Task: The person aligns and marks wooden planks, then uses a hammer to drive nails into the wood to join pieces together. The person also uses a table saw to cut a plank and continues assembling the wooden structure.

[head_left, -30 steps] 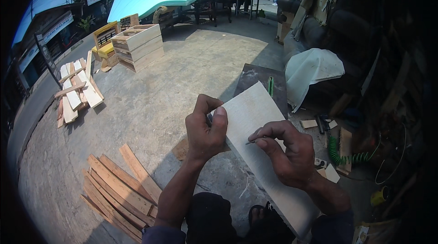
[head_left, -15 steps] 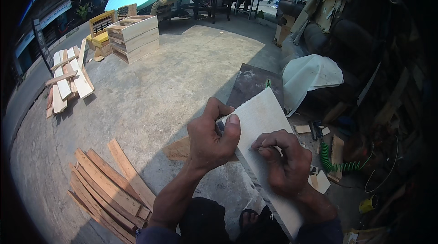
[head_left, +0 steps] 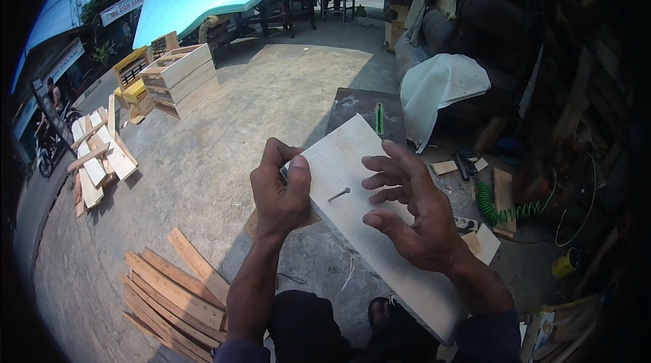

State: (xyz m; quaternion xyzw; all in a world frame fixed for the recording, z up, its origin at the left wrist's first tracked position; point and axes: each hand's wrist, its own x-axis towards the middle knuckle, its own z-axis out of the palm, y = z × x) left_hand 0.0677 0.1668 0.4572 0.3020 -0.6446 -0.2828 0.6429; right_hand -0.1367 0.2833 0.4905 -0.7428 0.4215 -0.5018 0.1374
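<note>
A long pale wooden board (head_left: 369, 254) slants across the middle, its near end over my lap. My left hand (head_left: 281, 186) is closed on the board's left edge near its far end, thumb on top. A small bluish bit shows between its fingers, too hidden to name. My right hand (head_left: 420, 217) hovers over the right side of the board with fingers spread. Between the two hands is a nail (head_left: 339, 194), its head toward my right hand; whether it lies flat or leans in the wood I cannot tell.
Beyond the board stands a dark tabletop (head_left: 349, 102) with a green-edged slot. Wooden slats (head_left: 173, 288) lie at lower left, stacked planks (head_left: 102, 149) and a slatted crate (head_left: 183, 78) farther off. At right are a white cloth (head_left: 441, 88), a green coiled hose (head_left: 498, 210) and a yellow can (head_left: 564, 263).
My right hand has gone from a pinch close to the board to spread fingers, and the nail now shows on the wood. My left hand still grips the edge. The view has shifted right.
</note>
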